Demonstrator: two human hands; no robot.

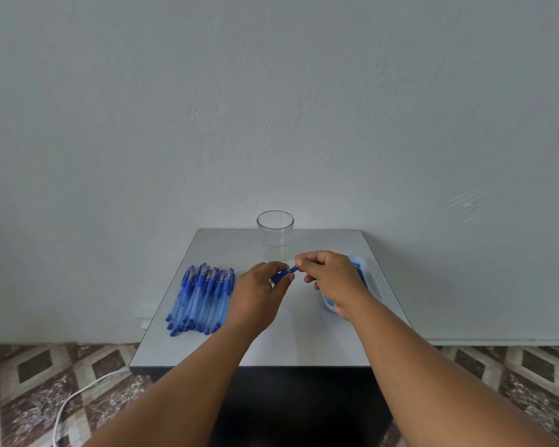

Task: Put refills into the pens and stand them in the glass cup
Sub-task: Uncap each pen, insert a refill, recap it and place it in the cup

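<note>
A blue pen (284, 274) is held above the middle of the table between both hands. My left hand (259, 293) grips its lower part, and my right hand (329, 279) pinches its blue upper end with thumb and fingers. Most of the pen's barrel is hidden behind my left hand. A clear glass cup (275, 229) stands upright at the table's far edge, with nothing visible inside. Several blue capped pens (200, 298) lie side by side in a pile on the left of the table.
A white tray (373, 285) holding blue items sits on the right of the grey table (304, 343), partly behind my right wrist. A pale wall rises directly behind the table. A white cable (78, 395) lies on the patterned floor at the left.
</note>
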